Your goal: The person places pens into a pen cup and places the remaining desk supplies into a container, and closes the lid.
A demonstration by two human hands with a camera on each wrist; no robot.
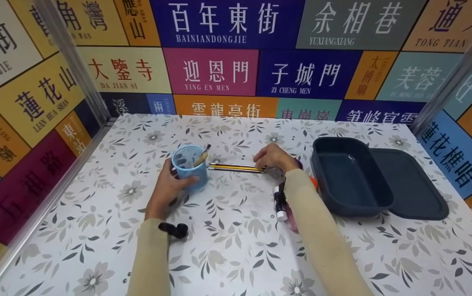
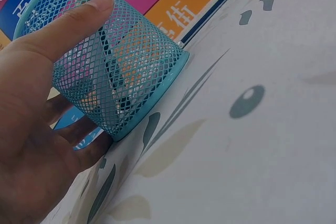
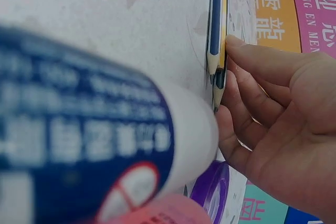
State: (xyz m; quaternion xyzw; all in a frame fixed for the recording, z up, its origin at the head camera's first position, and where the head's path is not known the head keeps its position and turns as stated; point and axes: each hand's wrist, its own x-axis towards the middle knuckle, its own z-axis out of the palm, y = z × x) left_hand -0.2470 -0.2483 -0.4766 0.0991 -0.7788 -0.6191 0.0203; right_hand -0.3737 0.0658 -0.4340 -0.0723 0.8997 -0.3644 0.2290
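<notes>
- Left hand grasping the blue mesh cup, left of centre in head view; thumb on near side, fingers round the far side.
- Cup has a thin stick-like item in it, leaning right.
- Right hand pinching the pencils at their right ends, centre of frame; pencils lie sideways, just right of cup.
- Marker by right forearm, on the surface.
- Dark box right of frame, lid beside it.

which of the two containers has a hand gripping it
The light-blue mesh cup, gripped by the left hand; the other, the dark rectangular box at the right, has no hand on it.
</notes>
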